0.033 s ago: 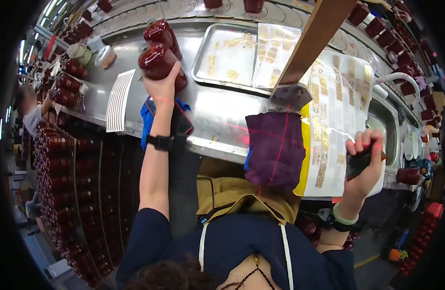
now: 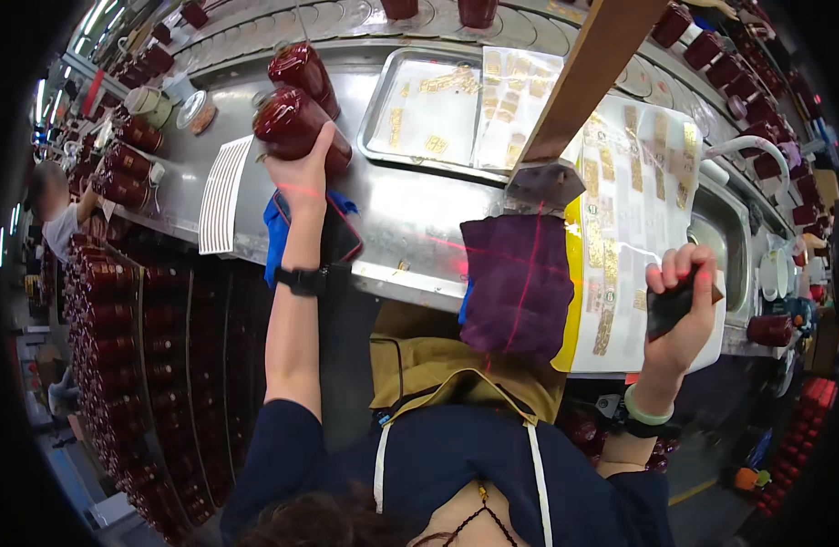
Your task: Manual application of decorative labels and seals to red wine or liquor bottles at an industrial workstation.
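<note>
My left hand [image 2: 301,178] is wrapped round a glossy dark red jar [image 2: 292,123] at the metal worktop. A second red jar [image 2: 304,73] stands just behind it. My right hand [image 2: 685,314] is closed on a thin black flat piece [image 2: 667,310], raised over the white decal sheets [image 2: 611,182] at the right. Those sheets carry rows of gold patterns. Between my hands, a folded purple cloth [image 2: 515,287] lies at the worktop's near edge, crossed by red laser lines. Below my left wrist are a blue cloth [image 2: 277,232] and a dark flat object with a red rim [image 2: 344,232].
A metal tray [image 2: 372,137] with gold decals sits at the back, beside a brown post [image 2: 588,73]. A striped sheet [image 2: 224,196] lies at left. A sink [image 2: 734,237] is at right. Jars fill racks [image 2: 118,356] at lower left; a person [image 2: 59,205] is beyond.
My left hand and its jar have shifted slightly left and toward me, the jar tipping a little more. My right hand has moved slightly left with the black piece.
</note>
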Action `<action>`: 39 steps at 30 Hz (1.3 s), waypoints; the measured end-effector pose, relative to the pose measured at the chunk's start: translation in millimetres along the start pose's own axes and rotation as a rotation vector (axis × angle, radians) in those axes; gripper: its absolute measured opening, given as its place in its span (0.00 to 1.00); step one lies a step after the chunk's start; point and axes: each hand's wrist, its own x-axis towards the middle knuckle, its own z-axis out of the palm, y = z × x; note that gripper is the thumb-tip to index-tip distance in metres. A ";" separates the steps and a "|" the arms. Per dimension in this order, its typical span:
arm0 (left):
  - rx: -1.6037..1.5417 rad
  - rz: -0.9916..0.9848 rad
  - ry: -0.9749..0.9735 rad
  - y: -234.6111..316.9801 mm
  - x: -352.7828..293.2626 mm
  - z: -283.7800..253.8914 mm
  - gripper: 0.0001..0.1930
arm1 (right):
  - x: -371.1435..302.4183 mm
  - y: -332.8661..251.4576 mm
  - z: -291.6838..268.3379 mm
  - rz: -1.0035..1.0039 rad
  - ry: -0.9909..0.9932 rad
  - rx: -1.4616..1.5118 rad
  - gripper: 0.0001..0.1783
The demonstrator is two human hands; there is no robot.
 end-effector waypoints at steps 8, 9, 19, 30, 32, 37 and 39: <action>-0.662 -0.383 -0.725 84.4 -123.0 -26.4 0.44 | -28.3 52.1 27.5 0.122 -0.188 -0.533 0.18; -0.762 -0.572 -0.853 91.1 -144.6 -22.2 0.46 | -34.7 56.2 30.2 0.053 -0.300 -0.678 0.32; -0.626 -0.911 -1.068 108.9 -251.0 27.8 0.35 | -86.7 72.1 14.5 -0.083 -0.326 -1.045 0.67; -0.403 -0.629 -0.901 103.3 -256.3 52.4 0.25 | -63.7 80.3 -0.6 -0.086 -0.274 -1.194 0.65; -0.257 -0.084 -0.896 103.8 -268.0 47.3 0.28 | -67.3 84.4 -0.9 -0.085 -0.222 -1.292 0.59; 0.052 0.458 -0.952 99.0 -273.7 20.0 0.54 | -71.5 89.4 -8.2 -0.081 -0.229 -1.172 0.48; -0.024 0.452 -0.982 99.4 -273.0 17.3 0.57 | -68.8 88.3 -14.0 -0.101 -0.251 -1.153 0.47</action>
